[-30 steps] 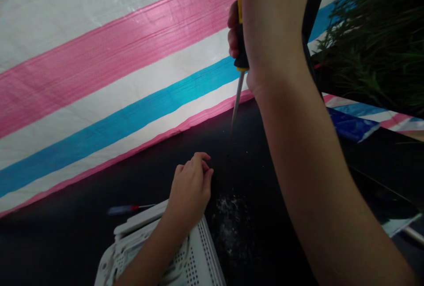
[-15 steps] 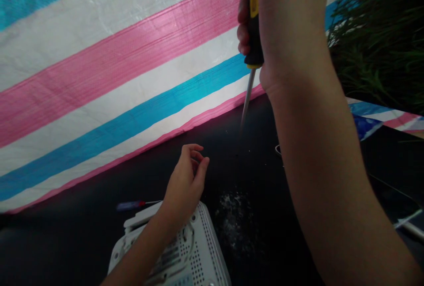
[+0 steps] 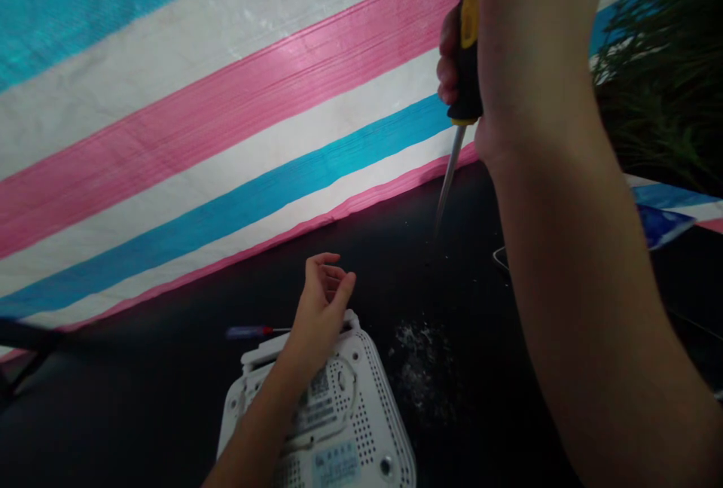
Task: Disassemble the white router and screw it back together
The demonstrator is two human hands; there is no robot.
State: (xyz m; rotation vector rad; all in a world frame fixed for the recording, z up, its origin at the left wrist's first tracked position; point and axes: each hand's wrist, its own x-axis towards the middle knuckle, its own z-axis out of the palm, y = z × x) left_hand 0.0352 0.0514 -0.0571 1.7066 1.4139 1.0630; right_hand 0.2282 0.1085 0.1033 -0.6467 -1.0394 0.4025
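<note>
Right hand (image 3: 520, 36) raised high, fist clamping yellow-black screwdriver (image 3: 464, 51), shaft pointing down at black tabletop (image 3: 141, 398). Left hand (image 3: 321, 307) hovering over white router (image 3: 339, 420), fingers loosely curled, holding nothing. Striped tarp (image 3: 197, 119) hanging behind; plant (image 3: 660, 74) sitting at right.

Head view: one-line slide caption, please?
Right hand grips a yellow-black screwdriver point-down; left hand hovers over a white router.

backdrop: striped tarp (image 3: 186, 149) hanging in pink, white and blue | surface: black tabletop (image 3: 141, 398) sitting in shadow | right: green plant (image 3: 660, 89) crowding in | light: glowing through the tarp
</note>
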